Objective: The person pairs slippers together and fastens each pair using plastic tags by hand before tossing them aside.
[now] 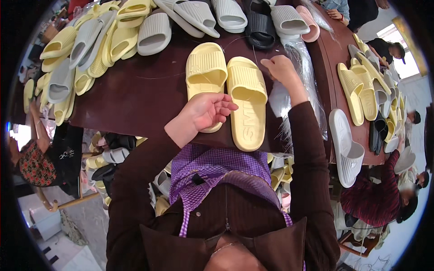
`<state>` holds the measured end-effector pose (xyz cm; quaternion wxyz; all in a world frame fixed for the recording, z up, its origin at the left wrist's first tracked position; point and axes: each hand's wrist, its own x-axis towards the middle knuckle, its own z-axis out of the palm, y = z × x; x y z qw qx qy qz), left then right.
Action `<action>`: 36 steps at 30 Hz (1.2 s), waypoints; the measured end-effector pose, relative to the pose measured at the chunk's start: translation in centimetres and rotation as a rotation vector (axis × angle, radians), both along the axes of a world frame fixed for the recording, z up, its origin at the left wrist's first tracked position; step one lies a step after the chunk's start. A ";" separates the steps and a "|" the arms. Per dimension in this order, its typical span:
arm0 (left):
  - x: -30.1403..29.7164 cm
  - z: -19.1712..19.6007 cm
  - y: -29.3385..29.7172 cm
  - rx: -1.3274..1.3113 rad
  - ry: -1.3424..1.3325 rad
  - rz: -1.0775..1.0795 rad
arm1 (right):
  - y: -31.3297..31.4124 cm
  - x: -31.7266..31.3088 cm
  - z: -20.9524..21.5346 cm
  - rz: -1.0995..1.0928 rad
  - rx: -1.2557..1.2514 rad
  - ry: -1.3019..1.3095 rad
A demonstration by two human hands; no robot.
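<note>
Two pale yellow slide slippers lie side by side on the dark red table before me, toes away: a left slipper (206, 58) and a right slipper (247, 113). My left hand (210, 110) is over the rear of the left slipper, palm turned up and fingers loosely bent with nothing in them. Its fingertips reach the edge of the right slipper. Just beyond that slipper's right side is my right hand (280, 70), fingers curled and the foremost fingertips close together. A fine strand shows near them; whether they grip it is unclear.
Clear plastic strands (300, 67) hang along the table's right side. Grey slippers (155, 34), a black slipper (261, 29) and a pink slipper (308, 25) line the far edge. Yellow and grey slippers (58, 83) heap at left. Other people work around another slipper-covered table (327, 58) at right.
</note>
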<state>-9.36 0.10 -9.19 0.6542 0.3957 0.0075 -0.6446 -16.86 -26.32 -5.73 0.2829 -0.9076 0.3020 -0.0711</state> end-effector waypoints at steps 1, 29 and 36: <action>-0.2 0.2 0.0 0.026 -0.001 -0.024 | -0.1 0.6 -0.6 -0.025 -0.022 0.050; 4.1 -0.1 -4.2 0.088 0.128 0.170 | 2.8 6.1 -1.1 0.429 0.100 -0.474; 3.5 0.5 -4.3 0.108 0.003 0.103 | 4.3 10.3 -0.6 0.546 0.168 -0.309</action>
